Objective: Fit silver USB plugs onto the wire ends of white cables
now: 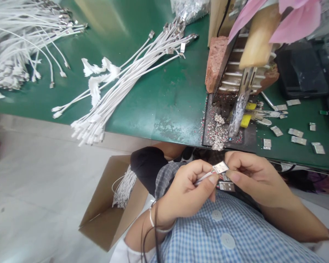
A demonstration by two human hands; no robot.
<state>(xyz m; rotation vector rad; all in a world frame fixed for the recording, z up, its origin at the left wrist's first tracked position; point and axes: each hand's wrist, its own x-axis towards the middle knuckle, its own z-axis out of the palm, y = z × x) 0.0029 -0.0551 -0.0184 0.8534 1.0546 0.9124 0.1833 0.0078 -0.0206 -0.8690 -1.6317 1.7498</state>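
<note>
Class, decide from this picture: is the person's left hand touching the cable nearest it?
Touching. The head view shows the left hand pinching the cable between thumb and fingers, without a gap.

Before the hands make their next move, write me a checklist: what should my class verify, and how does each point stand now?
1. Left hand grips the white cable: ok.
2. Right hand touching the raised metal connector: cannot tell.
3. Both hands apart from the soldering iron: ok.
4. Iron cold: cannot tell.
5. Cable bundle wholly on the green table: not ok, its near ends overhang.
</note>
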